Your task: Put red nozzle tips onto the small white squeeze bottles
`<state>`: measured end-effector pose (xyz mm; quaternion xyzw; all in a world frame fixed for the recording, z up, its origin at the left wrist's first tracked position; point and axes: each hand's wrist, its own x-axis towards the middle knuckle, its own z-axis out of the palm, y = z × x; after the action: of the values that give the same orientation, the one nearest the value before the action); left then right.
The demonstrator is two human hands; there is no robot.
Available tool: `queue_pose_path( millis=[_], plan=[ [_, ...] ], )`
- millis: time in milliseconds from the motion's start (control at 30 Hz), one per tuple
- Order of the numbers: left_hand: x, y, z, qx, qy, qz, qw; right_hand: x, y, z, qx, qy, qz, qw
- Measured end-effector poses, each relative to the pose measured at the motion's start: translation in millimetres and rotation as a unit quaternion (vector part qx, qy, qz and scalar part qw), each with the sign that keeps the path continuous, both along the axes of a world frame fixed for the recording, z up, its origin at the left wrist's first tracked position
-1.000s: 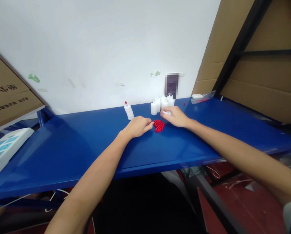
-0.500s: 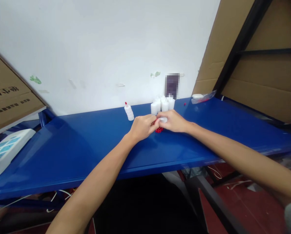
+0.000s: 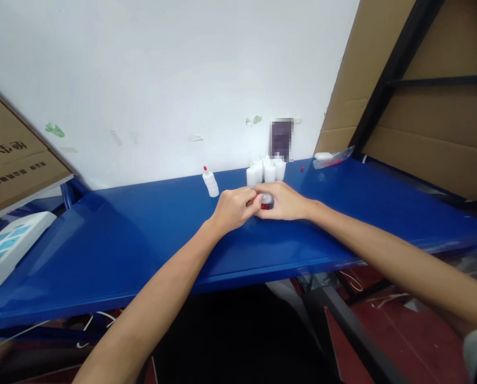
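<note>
My left hand (image 3: 233, 207) and my right hand (image 3: 284, 200) meet over the middle of the blue table (image 3: 142, 234). The right hand grips a small white bottle (image 3: 267, 198). My left fingers pinch a small red cap (image 3: 257, 198) at that bottle. A pile of red caps (image 3: 264, 206) lies under the hands, mostly hidden. Just behind stands a group of white bottles (image 3: 264, 170) without caps. One capped white bottle (image 3: 211, 182) stands to the left of them.
A white device with blue panels (image 3: 6, 246) lies at the table's left end. Cardboard boxes (image 3: 10, 154) lean at left, cardboard and a black frame (image 3: 398, 64) at right. A clear bag with a white lid (image 3: 330, 158) lies at the back right.
The right hand took a white bottle from the group and brought it over the red caps. The left hand picked a cap and moved in to meet the bottle.
</note>
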<state>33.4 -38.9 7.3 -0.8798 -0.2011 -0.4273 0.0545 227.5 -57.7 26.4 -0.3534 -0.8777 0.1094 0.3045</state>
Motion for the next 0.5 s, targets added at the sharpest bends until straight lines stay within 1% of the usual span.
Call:
queue_pose_path(
  millis=[167, 267, 333, 400, 500],
  plan=[
    [-3, 0, 1.3, -0.029, 0.019, 0.012, 0.999, 6, 2, 0.4, 0.025, -0.008, 0.044, 0.999],
    [-5, -1, 2.7, -0.036, 0.055, 0.011, 0.998, 11, 4, -0.8, 0.013, 0.004, 0.085, 0.996],
    [-5, -1, 3.5, -0.041, 0.079, 0.010, 0.996, 12, 4, -1.3, 0.000, 0.017, 0.102, 0.995],
    [-5, -2, 4.1, -0.046, 0.102, 0.008, 0.994, 12, 4, -1.6, -0.007, 0.020, 0.091, 0.996],
    [-5, -3, 5.1, -0.063, 0.126, -0.007, 0.990, 10, 4, -1.7, -0.016, 0.014, 0.046, 0.999]
  ],
)
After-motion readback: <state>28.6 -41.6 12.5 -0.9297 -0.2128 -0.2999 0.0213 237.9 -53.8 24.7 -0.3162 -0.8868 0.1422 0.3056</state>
